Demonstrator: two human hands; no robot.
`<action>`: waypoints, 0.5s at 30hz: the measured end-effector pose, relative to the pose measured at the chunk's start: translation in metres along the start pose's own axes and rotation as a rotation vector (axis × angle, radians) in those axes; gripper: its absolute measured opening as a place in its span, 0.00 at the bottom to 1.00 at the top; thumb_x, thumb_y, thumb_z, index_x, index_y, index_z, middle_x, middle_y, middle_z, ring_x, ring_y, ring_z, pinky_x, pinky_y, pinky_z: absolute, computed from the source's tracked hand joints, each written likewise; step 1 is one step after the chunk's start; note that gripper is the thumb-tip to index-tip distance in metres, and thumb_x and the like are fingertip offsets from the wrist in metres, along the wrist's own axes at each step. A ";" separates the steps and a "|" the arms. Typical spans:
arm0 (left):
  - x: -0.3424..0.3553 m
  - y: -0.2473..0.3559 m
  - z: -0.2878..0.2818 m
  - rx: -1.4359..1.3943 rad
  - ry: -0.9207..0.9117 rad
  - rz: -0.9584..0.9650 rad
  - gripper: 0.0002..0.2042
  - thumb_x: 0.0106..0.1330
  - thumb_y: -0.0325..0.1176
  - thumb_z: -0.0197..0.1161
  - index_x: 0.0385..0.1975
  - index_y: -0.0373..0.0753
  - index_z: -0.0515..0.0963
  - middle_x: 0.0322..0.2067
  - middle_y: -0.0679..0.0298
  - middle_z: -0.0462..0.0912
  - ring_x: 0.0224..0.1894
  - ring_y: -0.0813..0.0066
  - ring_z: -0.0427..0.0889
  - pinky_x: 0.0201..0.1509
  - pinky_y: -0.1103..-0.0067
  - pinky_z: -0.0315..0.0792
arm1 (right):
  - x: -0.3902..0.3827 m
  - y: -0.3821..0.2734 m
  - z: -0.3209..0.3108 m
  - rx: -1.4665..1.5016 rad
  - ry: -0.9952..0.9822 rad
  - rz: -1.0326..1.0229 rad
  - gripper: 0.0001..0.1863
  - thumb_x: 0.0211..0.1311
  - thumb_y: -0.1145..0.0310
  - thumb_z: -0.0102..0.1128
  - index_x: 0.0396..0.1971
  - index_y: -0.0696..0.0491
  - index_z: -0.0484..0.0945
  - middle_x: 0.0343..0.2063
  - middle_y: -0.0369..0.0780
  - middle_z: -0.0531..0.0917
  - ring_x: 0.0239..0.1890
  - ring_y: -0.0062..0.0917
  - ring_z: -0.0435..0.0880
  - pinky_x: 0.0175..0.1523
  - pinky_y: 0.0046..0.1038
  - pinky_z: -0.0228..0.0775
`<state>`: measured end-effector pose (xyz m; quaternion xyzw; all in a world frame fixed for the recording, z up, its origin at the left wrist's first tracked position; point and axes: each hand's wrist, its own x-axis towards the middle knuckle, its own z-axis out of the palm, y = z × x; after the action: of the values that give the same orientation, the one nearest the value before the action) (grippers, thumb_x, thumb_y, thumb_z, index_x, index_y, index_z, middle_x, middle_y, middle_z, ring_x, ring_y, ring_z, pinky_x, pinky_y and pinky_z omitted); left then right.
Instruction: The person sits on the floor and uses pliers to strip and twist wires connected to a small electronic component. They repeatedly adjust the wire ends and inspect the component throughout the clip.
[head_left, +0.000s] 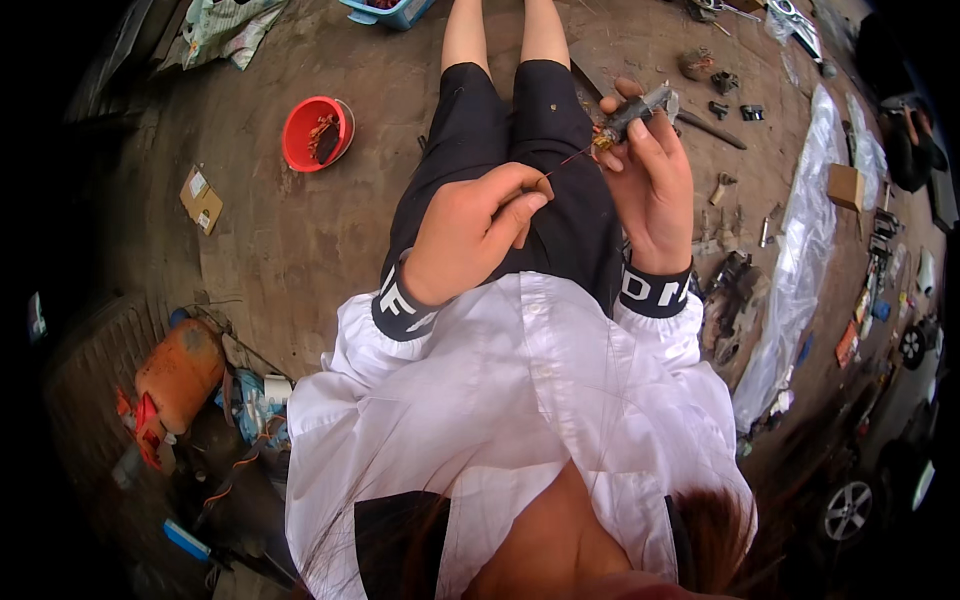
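Person sits on the ground, both hands busy over the lap. Right hand (650,185) is closed around a dark cylinder-shaped part (627,116), thumb and fingers wrapped on it, one end showing coppery stuff. Left hand (462,238) sits lower and to the left, thumb and forefinger pinched together, apparently on a thin wire (570,159) that runs across the gap to the coppery end. So the part is inside the right grip and well apart from the left hand; only the wire joins them.

Step in hand, my read: drawing wire off the part. Next move calls for a steady right grip and an even pull from the left, as wire this fine could snap. Whether the wire is taut right at the fingertips, can't tell.

Nearby: red bucket (297,135) on the ground past the left knee, coppery scraps (323,130) inside. Dark rod (712,130) lies beyond the right hand, clear plastic sheet (790,270) farther right.
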<state>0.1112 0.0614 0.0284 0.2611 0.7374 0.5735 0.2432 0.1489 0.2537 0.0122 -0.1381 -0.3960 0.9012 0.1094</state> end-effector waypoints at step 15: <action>0.013 -0.014 -0.013 0.488 0.173 0.228 0.17 0.59 0.30 0.63 0.48 0.35 0.76 0.46 0.56 0.79 0.51 0.61 0.75 0.56 0.73 0.66 | -0.002 0.000 0.000 -0.490 0.128 -0.210 0.24 0.52 0.79 0.68 0.48 0.64 0.70 0.38 0.41 0.79 0.31 0.12 0.73 0.34 0.14 0.70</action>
<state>0.0916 0.0578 0.0171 0.3434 0.8376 0.4227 0.0432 0.1506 0.2528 0.0126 -0.1751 -0.6069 0.7515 0.1904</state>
